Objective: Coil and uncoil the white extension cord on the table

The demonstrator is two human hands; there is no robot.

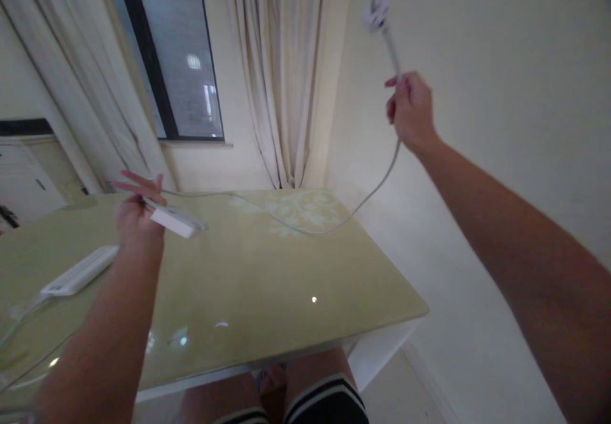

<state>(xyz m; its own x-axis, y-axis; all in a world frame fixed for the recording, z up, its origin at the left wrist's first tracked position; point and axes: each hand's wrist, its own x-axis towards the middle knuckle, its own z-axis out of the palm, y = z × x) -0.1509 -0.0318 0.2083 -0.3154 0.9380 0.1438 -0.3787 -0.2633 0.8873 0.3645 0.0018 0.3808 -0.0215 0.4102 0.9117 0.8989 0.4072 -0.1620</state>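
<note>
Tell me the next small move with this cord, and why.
Probably lower the right hand toward the table: it holds the cable just below the plug, raised high, while the left hand holds the white block and the cable sags onto the tabletop.

We see a dim room in a warm, yellowish cast. The window (176, 55) is dark grey with 2 small lit reflections. The glossy counter (286, 265) carries small glare spots near its front edge. The plug (377, 15) is motion-blurred, and straight lines bend toward the picture's edges.
</note>
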